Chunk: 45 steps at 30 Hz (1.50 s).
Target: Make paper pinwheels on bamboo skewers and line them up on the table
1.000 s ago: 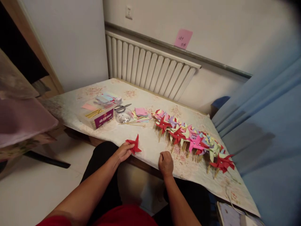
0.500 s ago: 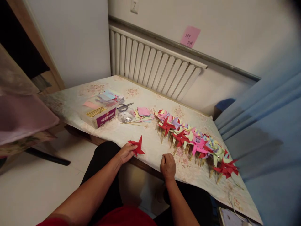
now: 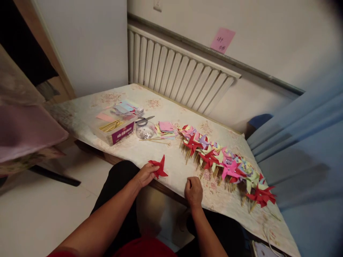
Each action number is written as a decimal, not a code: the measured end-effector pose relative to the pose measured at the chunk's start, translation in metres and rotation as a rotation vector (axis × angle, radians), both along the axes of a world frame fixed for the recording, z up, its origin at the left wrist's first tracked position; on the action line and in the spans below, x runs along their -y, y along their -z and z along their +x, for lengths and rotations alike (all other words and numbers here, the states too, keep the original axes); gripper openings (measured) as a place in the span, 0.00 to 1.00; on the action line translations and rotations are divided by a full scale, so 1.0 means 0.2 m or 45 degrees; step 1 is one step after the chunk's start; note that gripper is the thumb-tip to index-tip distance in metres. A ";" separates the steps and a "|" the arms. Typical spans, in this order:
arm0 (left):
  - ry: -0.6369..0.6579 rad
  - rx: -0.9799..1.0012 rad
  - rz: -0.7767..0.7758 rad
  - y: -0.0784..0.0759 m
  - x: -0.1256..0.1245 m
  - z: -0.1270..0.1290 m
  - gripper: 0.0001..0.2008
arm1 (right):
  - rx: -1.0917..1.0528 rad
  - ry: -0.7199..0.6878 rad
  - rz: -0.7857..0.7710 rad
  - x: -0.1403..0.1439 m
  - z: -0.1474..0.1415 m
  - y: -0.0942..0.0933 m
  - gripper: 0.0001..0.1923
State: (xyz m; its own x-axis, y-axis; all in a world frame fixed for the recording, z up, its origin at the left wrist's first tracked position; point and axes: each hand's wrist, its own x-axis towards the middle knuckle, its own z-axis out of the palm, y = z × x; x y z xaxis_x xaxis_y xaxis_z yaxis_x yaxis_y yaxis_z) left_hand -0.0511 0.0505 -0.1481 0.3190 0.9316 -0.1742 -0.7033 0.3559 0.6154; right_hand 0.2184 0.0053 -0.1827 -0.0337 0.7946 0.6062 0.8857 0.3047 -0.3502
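My left hand point(image 3: 146, 175) pinches a red paper pinwheel point(image 3: 162, 169) by one side, at the table's front edge. No stick shows on this pinwheel. To the right, my right hand point(image 3: 194, 192) rests on the edge as a closed fist; whatever is inside it, if anything, is hidden. Finished pinwheels on sticks point(image 3: 210, 159) lie in a long row on the table's right side, in red, pink, purple and pale green. Beyond my left hand, a clear round tub point(image 3: 146, 132) holds small shiny pieces. A few loose sticks point(image 3: 155, 141) lie in front of it.
A clear box with a purple label point(image 3: 125, 132) holds wooden sticks point(image 3: 111, 125). Scissors point(image 3: 144, 120) lie by the tub, next to stacked coloured paper squares point(image 3: 166, 127). A radiator point(image 3: 174, 71) runs behind the flowered tablecloth point(image 3: 128, 151). A blue curtain point(image 3: 302, 171) hangs at right.
The view has shifted slightly, so the table's things appear a little further right. Both hands keep their pose, the left still holding the red pinwheel.
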 end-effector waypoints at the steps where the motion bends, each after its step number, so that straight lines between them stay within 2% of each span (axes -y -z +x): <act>1: 0.002 0.006 0.002 0.00 0.00 0.00 0.13 | -0.011 -0.011 -0.003 0.00 -0.01 0.00 0.09; 8: -0.033 0.010 -0.034 0.01 0.00 0.02 0.14 | -0.061 -0.207 -0.136 -0.08 -0.18 -0.05 0.10; 14: -0.010 0.004 -0.029 0.01 0.00 0.03 0.14 | -0.041 -0.362 -0.206 -0.32 -0.40 -0.08 0.11; 22: 0.013 -0.027 -0.062 0.04 0.00 0.03 0.13 | 0.067 -0.226 -0.127 -0.70 -0.57 -0.07 0.11; 28: 0.022 -0.026 -0.066 0.08 -0.01 0.05 0.15 | 0.156 -0.114 -0.055 -0.87 -0.65 -0.08 0.13; 30: 0.031 -0.023 -0.075 0.08 -0.02 0.06 0.16 | 0.186 -0.079 -0.068 -0.90 -0.67 -0.10 0.14; 34: 0.021 -0.010 -0.087 0.07 -0.01 0.06 0.16 | 0.212 -0.050 -0.145 -0.92 -0.68 -0.11 0.09; 37: 0.037 -0.039 -0.071 0.05 -0.01 0.05 0.15 | 0.223 -0.062 -0.156 -0.92 -0.66 -0.10 0.11; 42: 0.035 -0.065 -0.037 0.06 0.00 0.04 0.15 | 0.273 -0.103 -0.133 -0.85 -0.65 -0.07 0.12; 45: 0.033 -0.064 -0.002 0.07 -0.01 0.04 0.14 | 0.196 -0.148 -0.123 -0.77 -0.63 -0.06 0.12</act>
